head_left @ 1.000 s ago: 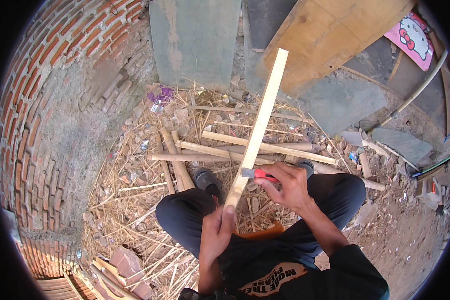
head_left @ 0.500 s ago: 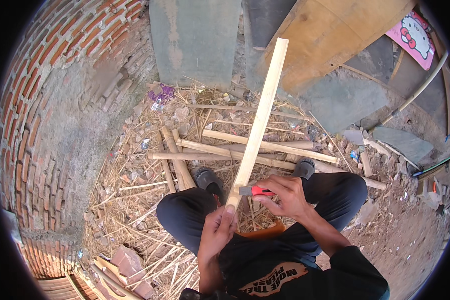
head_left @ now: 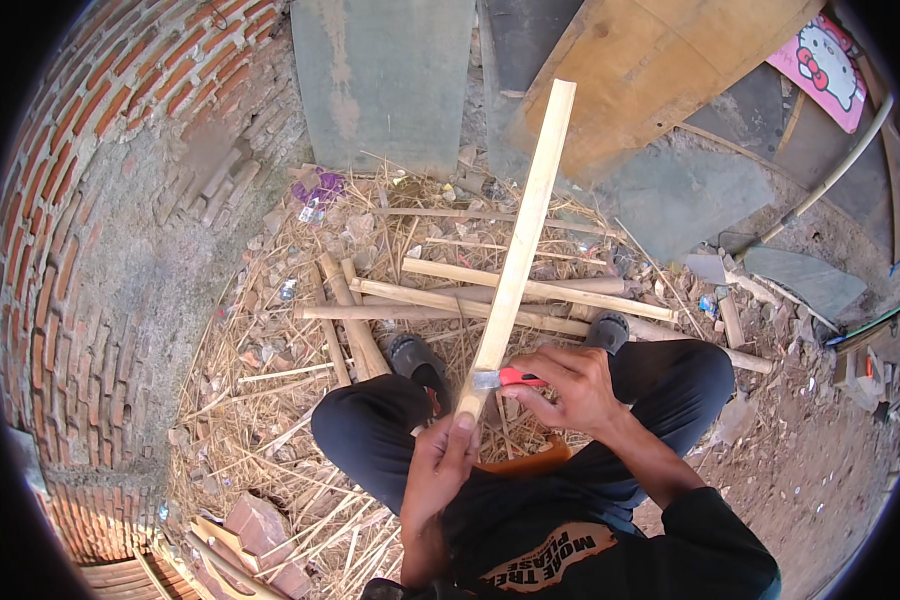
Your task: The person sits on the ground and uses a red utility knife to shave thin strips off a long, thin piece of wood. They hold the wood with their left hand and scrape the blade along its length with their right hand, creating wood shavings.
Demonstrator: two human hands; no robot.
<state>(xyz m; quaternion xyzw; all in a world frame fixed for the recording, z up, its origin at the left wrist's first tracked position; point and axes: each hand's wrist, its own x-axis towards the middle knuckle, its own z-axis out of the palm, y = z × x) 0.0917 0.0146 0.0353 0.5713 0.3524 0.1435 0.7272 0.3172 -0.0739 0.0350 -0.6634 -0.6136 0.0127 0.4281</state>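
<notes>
A long, pale split bamboo strip (head_left: 523, 245) slants up and away from me between my knees. Its near end is pinched in my left hand (head_left: 440, 460), the thumb lying along the inner face. My right hand (head_left: 570, 388) is closed round the red handle of a knife (head_left: 515, 377) with a short, wide grey blade. That blade lies across the strip a little beyond my left thumb, touching its surface. Most of the handle is hidden by my right fingers.
Bamboo poles and split pieces (head_left: 450, 312) lie crossed beyond my feet on straw and rubble. A brick wall (head_left: 80, 300) rises at the left. Grey and brown boards (head_left: 385, 90) lean at the back. An orange seat (head_left: 530, 460) shows beneath me, and broken bricks (head_left: 265, 530) lie lower left.
The knife blade has tilted and shifted slightly along the strip. Both hands keep their grip, and the strip has barely moved.
</notes>
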